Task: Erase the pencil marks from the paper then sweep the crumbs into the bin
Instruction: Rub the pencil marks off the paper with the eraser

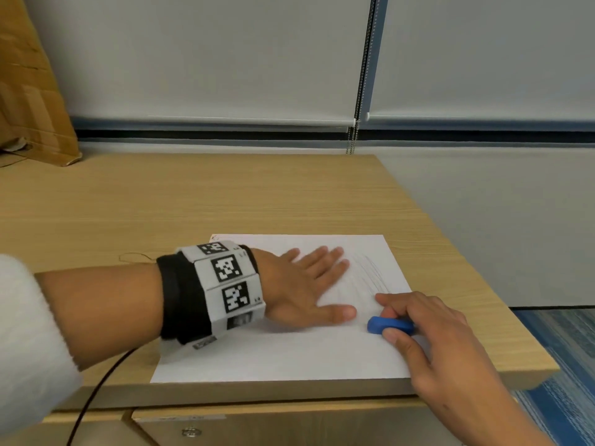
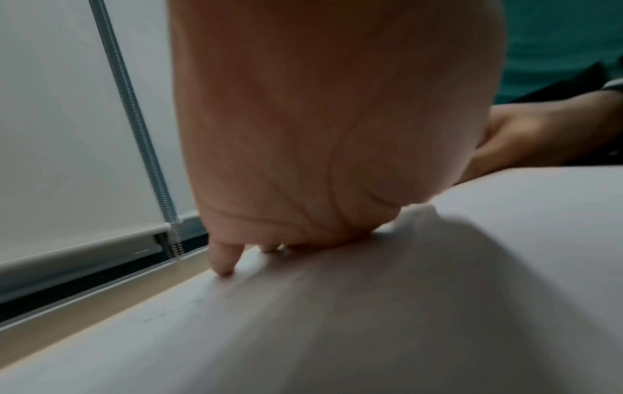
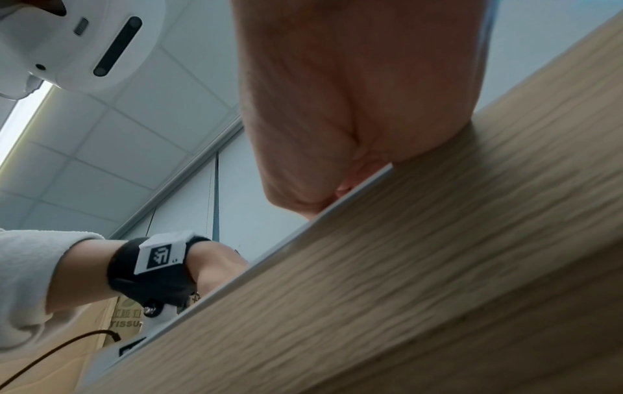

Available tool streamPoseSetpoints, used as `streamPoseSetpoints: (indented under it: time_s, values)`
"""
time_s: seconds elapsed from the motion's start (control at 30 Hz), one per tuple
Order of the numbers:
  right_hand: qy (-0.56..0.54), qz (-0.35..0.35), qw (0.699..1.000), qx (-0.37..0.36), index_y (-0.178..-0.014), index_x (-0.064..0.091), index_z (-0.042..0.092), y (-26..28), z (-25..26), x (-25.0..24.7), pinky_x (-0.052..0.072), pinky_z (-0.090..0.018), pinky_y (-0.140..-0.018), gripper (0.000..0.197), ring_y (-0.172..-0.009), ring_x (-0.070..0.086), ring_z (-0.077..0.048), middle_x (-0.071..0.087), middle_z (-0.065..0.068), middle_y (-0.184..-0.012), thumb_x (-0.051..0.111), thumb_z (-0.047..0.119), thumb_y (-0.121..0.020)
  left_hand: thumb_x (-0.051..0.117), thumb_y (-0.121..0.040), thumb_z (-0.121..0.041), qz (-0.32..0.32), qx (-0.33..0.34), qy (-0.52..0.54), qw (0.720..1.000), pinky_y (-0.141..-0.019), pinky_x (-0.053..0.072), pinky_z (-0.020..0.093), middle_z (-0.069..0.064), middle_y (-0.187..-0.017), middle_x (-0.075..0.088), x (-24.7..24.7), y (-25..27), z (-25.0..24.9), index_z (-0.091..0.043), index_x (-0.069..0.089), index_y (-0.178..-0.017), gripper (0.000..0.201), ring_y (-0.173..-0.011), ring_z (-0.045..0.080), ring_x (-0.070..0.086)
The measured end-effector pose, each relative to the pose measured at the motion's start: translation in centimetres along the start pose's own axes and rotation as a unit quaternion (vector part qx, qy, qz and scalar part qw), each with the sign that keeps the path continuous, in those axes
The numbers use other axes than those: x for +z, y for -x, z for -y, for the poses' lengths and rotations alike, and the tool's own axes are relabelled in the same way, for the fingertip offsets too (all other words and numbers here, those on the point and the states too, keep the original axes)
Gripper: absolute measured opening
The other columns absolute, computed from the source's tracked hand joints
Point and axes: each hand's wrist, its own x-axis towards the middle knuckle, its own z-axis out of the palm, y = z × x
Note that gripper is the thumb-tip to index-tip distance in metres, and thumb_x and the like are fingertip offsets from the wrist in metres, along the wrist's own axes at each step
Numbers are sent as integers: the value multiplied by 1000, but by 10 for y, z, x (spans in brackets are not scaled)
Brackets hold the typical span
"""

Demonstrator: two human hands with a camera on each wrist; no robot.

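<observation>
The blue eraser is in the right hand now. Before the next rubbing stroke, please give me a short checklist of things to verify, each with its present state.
1. Paper held flat: ok. The left hand lies on it with straight fingers.
2. Hold on the blue eraser: ok. The right hand pinches it between thumb and fingers.
3. Eraser touching the paper: cannot tell; it is low over the sheet, but contact is hidden.
4. Pencil marks left to erase: not ok. Faint curved lines remain beyond the eraser.
5. Paper lying on the table: ok, though its near edge sits at the table edge.
6. Bin ready for the crumbs: cannot tell; no bin is in view.
</observation>
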Motion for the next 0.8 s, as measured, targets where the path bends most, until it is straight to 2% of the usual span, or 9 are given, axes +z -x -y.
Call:
streamPoseSetpoints:
  time_s: [0.17, 0.27, 0.33, 0.4, 0.47, 0.53, 0.63, 0.73, 0.8]
  values:
    - [-2, 2, 1000, 4, -91, 49, 43, 0, -1, 0, 22, -4, -94, 13, -108, 43, 11, 57, 33, -106, 50, 33, -83, 0, -87, -72, 32, -182, 40, 982, -121, 0, 41, -1, -158, -26, -2, 20, 50, -13, -21, -151, 89, -147, 11, -17]
    - [3, 9, 1000, 9, -93, 51, 42, 0, 1, 0, 29, -12, -92, 13, -109, 43, 8, 56, 33, -106, 49, 35, -83, 2, -89, -71, 51, -240, 53, 968, -120, -2, 39, 2, -159, -25, -5, 30, 58, -10, -20, -151, 89, -148, 15, -15]
    - [11, 6, 1000, 6, -98, 54, 40, 0, 1, 0, 31, -15, -90, 16, -109, 44, 7, 55, 32, -105, 47, 38, -83, 2, -87, -72, 29, -193, 41, 980, -120, -2, 42, 1, -156, -31, -5, 32, 50, -13, -24, -149, 90, -147, 16, -18]
    - [15, 3, 1000, 5, -103, 57, 37, 0, 0, 0, 31, -16, -89, 21, -108, 44, 7, 55, 32, -104, 47, 37, -84, 2, -81, -75, 9, -76, 20, 997, -120, -5, 43, -1, -152, -38, 1, 35, 34, -22, -29, -147, 90, -145, 16, -24]
    - [17, 3, 1000, 5, -104, 58, 36, 1, 1, -1, 31, -15, -89, 25, -107, 44, 7, 55, 32, -104, 43, 42, -84, 2, -79, -75, 22, 35, 14, 999, -118, -12, 40, -5, -149, -42, 9, 38, 18, -33, -30, -145, 85, -141, 12, -31]
    - [16, 4, 1000, 5, -103, 57, 37, 1, 2, -2, 32, -16, -89, 26, -107, 44, 7, 56, 31, -103, 41, 44, -84, 1, -80, -74, 48, 54, 21, 997, -116, -16, 38, -10, -148, -44, 18, 43, 14, -38, -32, -144, 80, -138, 8, -37]
    - [10, 11, 1000, 23, -100, 55, 40, 0, 4, -2, 30, -13, -91, 19, -101, 50, 1, 57, 29, -104, 44, 40, -84, -4, -75, -79, 63, -61, 29, 996, -118, -13, 40, -10, -144, -47, 25, 51, 37, -33, -38, -139, 86, -138, 10, -37]
    - [13, 18, 999, 29, -102, 55, 39, 0, 6, -3, 30, -12, -90, 22, -100, 51, 1, 56, 29, -104, 47, 35, -82, -11, -61, -84, 67, -190, 25, 979, -120, -7, 40, -3, -151, -39, 25, 57, 62, -19, -34, -143, 107, -143, 13, -27]
    - [16, 25, 999, 33, -103, 55, 39, 0, 7, -3, 29, -11, -91, 24, -101, 49, 3, 55, 31, -103, 46, 36, -81, -10, -62, -84, 42, -198, 31, 979, -120, -6, 40, 0, -153, -37, 24, 59, 62, -16, -33, -144, 108, -144, 15, -25]
